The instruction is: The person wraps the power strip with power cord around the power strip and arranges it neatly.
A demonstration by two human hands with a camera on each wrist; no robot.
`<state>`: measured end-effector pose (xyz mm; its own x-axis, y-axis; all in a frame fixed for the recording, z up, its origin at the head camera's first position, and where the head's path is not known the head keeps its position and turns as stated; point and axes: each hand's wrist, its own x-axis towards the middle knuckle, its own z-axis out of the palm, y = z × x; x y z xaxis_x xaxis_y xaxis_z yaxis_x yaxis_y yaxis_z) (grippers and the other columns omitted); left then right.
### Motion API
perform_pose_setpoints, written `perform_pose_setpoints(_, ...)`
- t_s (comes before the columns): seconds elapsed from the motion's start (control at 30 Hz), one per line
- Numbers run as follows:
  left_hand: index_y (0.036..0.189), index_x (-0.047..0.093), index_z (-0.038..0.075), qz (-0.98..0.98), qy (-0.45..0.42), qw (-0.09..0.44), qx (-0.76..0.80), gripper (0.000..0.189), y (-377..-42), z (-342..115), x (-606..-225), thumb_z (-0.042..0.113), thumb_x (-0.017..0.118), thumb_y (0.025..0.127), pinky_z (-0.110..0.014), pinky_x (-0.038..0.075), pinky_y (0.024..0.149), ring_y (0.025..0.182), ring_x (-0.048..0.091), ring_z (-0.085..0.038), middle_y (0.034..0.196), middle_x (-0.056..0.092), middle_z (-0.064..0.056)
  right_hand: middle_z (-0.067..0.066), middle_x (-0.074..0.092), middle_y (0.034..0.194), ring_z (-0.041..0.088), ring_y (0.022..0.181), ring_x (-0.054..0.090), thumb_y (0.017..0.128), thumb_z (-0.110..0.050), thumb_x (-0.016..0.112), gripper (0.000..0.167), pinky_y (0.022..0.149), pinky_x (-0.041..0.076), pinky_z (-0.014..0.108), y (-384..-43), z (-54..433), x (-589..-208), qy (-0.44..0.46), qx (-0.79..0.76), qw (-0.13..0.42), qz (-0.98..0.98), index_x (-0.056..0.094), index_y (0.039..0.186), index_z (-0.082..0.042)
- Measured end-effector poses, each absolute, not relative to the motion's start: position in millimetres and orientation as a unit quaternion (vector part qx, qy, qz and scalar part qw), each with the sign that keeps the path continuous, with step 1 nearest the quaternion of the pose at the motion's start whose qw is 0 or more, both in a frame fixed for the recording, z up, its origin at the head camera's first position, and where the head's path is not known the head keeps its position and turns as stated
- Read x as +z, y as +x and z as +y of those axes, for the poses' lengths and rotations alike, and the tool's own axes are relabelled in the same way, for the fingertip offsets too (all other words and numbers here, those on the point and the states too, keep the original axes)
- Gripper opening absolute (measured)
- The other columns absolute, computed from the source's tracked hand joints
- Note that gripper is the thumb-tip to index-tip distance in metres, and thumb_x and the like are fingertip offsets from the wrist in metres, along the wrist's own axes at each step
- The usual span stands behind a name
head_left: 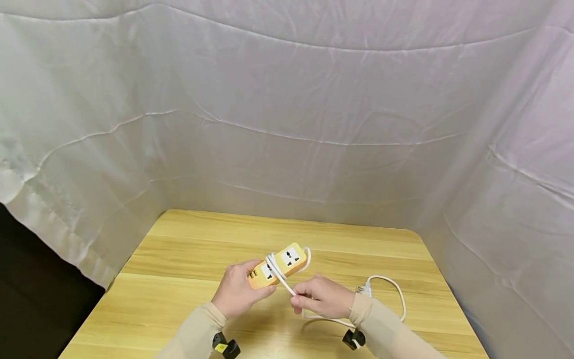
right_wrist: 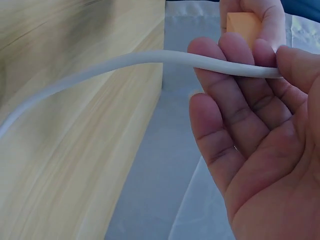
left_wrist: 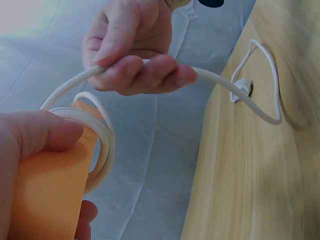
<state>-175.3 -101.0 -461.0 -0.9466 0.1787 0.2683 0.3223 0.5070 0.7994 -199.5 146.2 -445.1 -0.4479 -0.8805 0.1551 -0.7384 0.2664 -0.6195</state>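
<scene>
Item one: a yellow-orange, oblong plastic power strip [head_left: 289, 256] with white socket panels, raised at a tilt above the pale wood-grain tabletop [head_left: 202, 242], its near end in the left hand [head_left: 239, 290], fingers and thumb closed round the body. Item two: its smooth, round white cord [right_wrist: 150, 56], a few turns lying round the strip's middle, a loose loop at the far end. Item three: the right hand [head_left: 324, 297], thumb and forefinger pinching the cord, the next fingers curled under it, the little finger held apart. Item four: a white plug [head_left: 366, 289] on the tabletop beyond the right wrist, slack cord curving beside it. Handling note, as judged: winding is best done with light, even tension, each turn laid beside the last, the left thumb kept off the cord's path, and the slack fed freely so the plug does not drag.
</scene>
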Motion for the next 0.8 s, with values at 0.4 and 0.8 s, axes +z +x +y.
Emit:
perform_pose_setpoints(0.4, 0.113, 0.067, 0.012, -0.862, -0.156, 0.088, -0.475, 0.05, -173, -100, -458, 0.035, 0.083, 0.071, -0.024, 0.046, 0.05, 0.059, 0.055, -0.006, 0.084, 0.068, 0.008, 0.0, 0.067, 0.075, -0.009, 0.055, 0.037, 0.099, -0.025, 0.052, 0.021, 0.048, 0.036, 0.013, -200, 147, -455, -0.509, -0.334, 0.126, 0.783, 0.064, 0.085, -0.015)
perform_pose_setpoints(0.8, 0.114, 0.067, 0.013, -0.847, -0.171, 0.07, -0.498, 0.049, -174, -94, -462, 0.034, 0.083, 0.073, -0.025, 0.048, 0.053, 0.062, 0.057, -0.007, 0.085, 0.068, 0.008, -0.001, 0.065, 0.073, -0.009, 0.062, 0.043, 0.097, -0.025, 0.054, 0.021, 0.055, 0.043, 0.014, -202, 151, -459, -0.505, -0.338, 0.146, 0.781, 0.065, 0.084, -0.014)
